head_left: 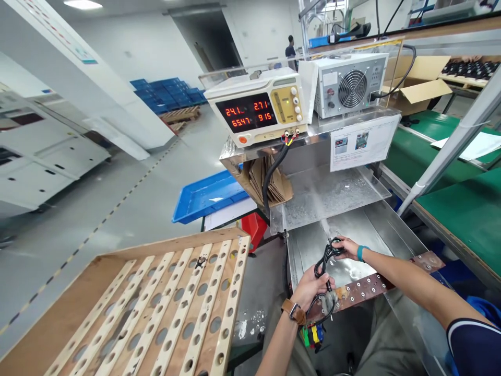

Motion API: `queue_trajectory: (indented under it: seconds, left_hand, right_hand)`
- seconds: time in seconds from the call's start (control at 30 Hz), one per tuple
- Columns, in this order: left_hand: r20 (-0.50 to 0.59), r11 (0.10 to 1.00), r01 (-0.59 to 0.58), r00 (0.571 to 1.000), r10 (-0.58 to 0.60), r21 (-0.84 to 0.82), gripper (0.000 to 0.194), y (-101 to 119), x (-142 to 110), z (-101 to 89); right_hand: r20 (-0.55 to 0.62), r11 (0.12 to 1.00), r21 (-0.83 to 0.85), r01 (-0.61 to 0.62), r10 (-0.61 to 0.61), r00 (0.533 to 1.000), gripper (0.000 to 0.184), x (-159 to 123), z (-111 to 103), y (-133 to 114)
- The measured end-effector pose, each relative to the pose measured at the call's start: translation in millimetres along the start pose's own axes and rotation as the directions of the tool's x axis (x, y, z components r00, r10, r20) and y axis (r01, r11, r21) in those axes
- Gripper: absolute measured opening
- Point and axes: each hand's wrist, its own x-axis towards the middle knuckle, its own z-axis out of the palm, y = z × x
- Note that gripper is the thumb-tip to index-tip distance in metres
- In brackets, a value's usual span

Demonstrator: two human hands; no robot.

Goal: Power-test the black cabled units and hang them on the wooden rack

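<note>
Metal tray [385, 230] under black cable [323, 259]; grey floor [144, 209].

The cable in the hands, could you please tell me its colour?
The cable is black, as the head view shows.

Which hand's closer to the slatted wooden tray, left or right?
Left. The left hand holds the black cable to the right of the slatted wooden tray; the right hand, also on the cable, is farther right.
</note>
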Motion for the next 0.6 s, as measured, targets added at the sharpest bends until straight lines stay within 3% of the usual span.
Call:
queue_trajectory:
  seconds: [0.23,0.47,0.6]
  left_hand:
    - [-0.046,0.999,0.039,0.998,-0.038,0.026,0.061,3,-2,1.8]
    - [-0.066,0.999,0.029,0.997,-0.027,0.018,0.064,-9,2,-4.6]
    - [-0.074,1.0,0.002,0.997,-0.001,0.007,0.063,-16,7,-9.9]
  right_hand:
    - [0.031,1.0,-0.017,0.013,-0.012,0.999,0.045,0,1,0]
    - [0.141,0.997,-0.019,0.068,-0.065,0.988,0.034,4,2,14]
    - [0.137,0.998,-0.02,0.06,-0.057,0.989,0.032,8,2,15]
